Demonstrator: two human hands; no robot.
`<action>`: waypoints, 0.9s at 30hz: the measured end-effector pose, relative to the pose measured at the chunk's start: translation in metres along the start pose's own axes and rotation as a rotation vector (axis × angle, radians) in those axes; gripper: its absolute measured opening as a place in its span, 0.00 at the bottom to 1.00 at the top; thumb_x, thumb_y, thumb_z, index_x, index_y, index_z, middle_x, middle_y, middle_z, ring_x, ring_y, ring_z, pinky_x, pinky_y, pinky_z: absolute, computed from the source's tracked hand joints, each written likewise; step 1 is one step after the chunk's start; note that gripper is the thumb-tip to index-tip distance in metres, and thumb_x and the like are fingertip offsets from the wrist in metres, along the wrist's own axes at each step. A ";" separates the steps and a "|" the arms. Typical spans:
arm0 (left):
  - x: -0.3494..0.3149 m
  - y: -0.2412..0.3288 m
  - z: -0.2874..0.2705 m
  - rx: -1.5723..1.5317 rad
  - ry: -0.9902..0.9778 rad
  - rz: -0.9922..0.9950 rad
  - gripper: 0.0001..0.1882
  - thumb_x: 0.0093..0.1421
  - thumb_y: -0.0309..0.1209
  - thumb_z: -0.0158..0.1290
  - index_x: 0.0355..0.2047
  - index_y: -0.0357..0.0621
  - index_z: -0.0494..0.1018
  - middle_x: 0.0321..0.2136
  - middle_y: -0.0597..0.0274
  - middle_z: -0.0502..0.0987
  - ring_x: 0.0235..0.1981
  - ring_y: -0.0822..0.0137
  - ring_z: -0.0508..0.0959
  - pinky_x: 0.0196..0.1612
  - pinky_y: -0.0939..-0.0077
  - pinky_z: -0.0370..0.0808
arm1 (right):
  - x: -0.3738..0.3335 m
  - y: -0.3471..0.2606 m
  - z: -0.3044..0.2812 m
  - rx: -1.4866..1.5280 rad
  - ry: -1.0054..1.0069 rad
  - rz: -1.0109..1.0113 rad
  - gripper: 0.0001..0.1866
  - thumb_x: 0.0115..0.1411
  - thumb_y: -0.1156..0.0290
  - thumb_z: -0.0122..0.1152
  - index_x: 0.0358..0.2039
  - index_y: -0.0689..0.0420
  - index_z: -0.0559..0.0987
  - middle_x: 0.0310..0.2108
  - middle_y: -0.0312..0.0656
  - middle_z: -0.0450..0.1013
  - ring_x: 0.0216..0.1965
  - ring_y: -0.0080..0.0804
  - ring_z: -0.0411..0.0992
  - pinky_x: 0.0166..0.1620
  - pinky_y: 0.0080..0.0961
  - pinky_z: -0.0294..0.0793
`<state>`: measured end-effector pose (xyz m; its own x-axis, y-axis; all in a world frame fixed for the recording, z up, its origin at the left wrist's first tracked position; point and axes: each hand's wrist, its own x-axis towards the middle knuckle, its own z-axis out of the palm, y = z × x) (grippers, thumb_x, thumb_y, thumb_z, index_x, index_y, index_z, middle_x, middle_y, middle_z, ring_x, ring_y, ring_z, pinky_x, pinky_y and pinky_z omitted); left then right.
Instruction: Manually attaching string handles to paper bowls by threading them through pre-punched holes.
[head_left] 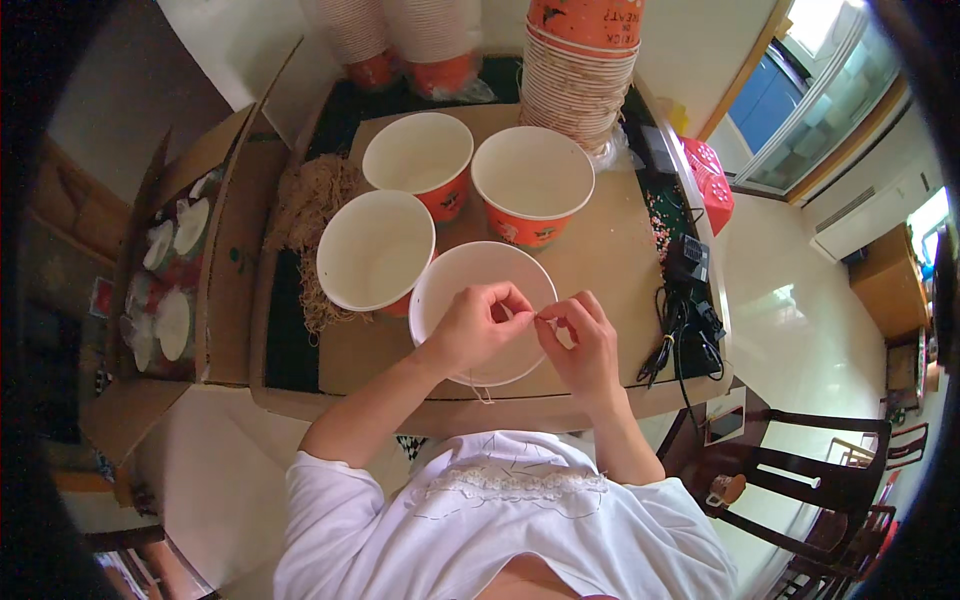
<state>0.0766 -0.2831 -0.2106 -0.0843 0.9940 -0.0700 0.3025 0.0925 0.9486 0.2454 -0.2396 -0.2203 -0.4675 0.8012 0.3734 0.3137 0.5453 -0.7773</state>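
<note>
Work on the centre-frame bucket (478, 262) seems part-done: a loop (484, 394) hangs below, and our left hand (476, 325) and right hand (583, 345), each grip pinched, apparently have a fine strand (537, 317) left to secure.

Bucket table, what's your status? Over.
Left hand, right hand close together, grip unclear. Round white-lined bucket beneath. Three orange, white-lined buckets just beyond.

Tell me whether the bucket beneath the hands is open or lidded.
Open: no lid covers the bucket, and its pale inside shows behind the left hand and between it and the right hand.
</note>
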 end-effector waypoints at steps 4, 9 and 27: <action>-0.001 0.000 0.000 0.000 0.000 -0.005 0.06 0.55 0.28 0.56 0.29 0.37 0.75 0.24 0.66 0.77 0.25 0.79 0.74 0.30 0.82 0.73 | -0.001 0.002 -0.001 0.023 0.007 0.027 0.07 0.49 0.77 0.63 0.30 0.57 0.75 0.27 0.41 0.69 0.28 0.35 0.73 0.30 0.29 0.73; -0.001 -0.002 0.000 -0.036 -0.002 -0.027 0.05 0.56 0.28 0.56 0.30 0.39 0.74 0.25 0.70 0.75 0.26 0.81 0.70 0.30 0.83 0.70 | 0.000 0.003 -0.002 -0.001 0.007 0.044 0.08 0.49 0.76 0.63 0.30 0.57 0.74 0.27 0.41 0.69 0.28 0.35 0.73 0.31 0.29 0.73; -0.004 -0.001 -0.002 -0.029 0.002 -0.007 0.05 0.56 0.27 0.55 0.31 0.39 0.73 0.26 0.69 0.76 0.27 0.79 0.73 0.31 0.83 0.72 | 0.002 0.003 -0.004 -0.016 -0.066 0.039 0.06 0.51 0.74 0.63 0.30 0.56 0.76 0.27 0.41 0.69 0.30 0.35 0.73 0.31 0.28 0.73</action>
<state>0.0746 -0.2878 -0.2106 -0.0885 0.9932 -0.0759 0.2744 0.0976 0.9566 0.2484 -0.2358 -0.2200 -0.5081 0.8044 0.3079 0.3455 0.5178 -0.7826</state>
